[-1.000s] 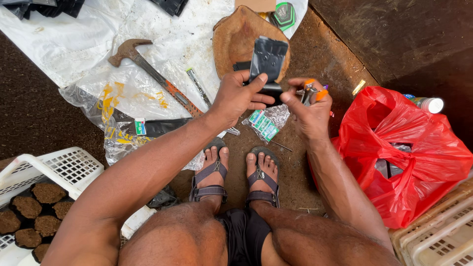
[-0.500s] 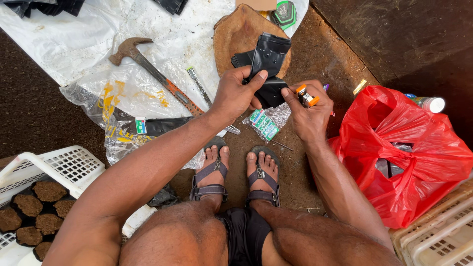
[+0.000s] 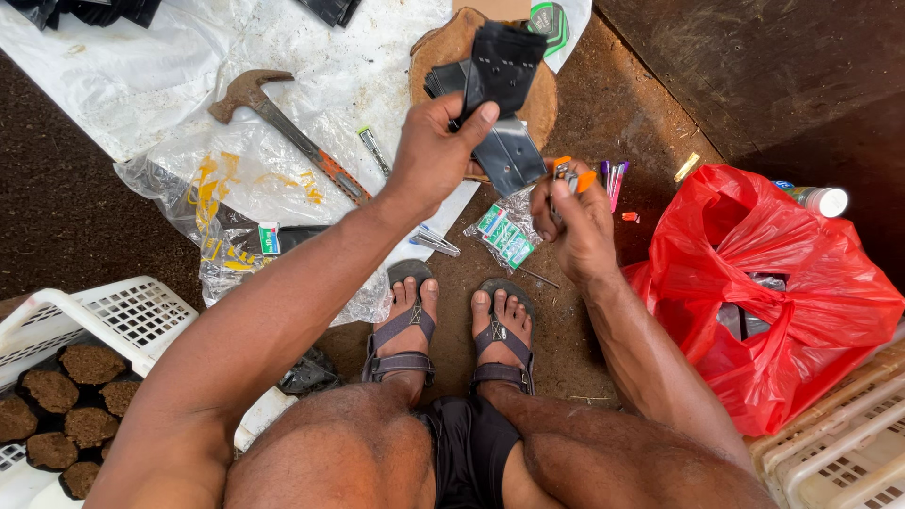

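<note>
View from above of a seated person's bare arms, knees and sandalled feet (image 3: 451, 325) on a dirt floor.

The left hand (image 3: 436, 155) is raised in front of the person, its fingers and thumb closed around a folded black perforated plastic bag (image 3: 500, 94). The bag hangs from that hand, its lower end reaching down to just beside the right hand.

The right hand (image 3: 577, 226) is curled closed around a small stapler (image 3: 572, 175) with an orange part, held right at the lower edge of the black bag.

Behind the bag sits a brown wood block (image 3: 542, 99) with more black bags lying on it. Below the hands, on the floor, lies a clear packet holding small green boxes (image 3: 504, 236).

A hammer (image 3: 283, 127) with a rusty head rests on a white plastic sheet (image 3: 141, 66) to the left, beside crumpled clear plastic with yellow print.

At lower left, a white crate (image 3: 113, 311) holds round dark soil blocks (image 3: 66, 401). At right, a red plastic bag (image 3: 782, 292) sits on the floor, with a white-capped bottle (image 3: 815, 198) just behind it.
</note>
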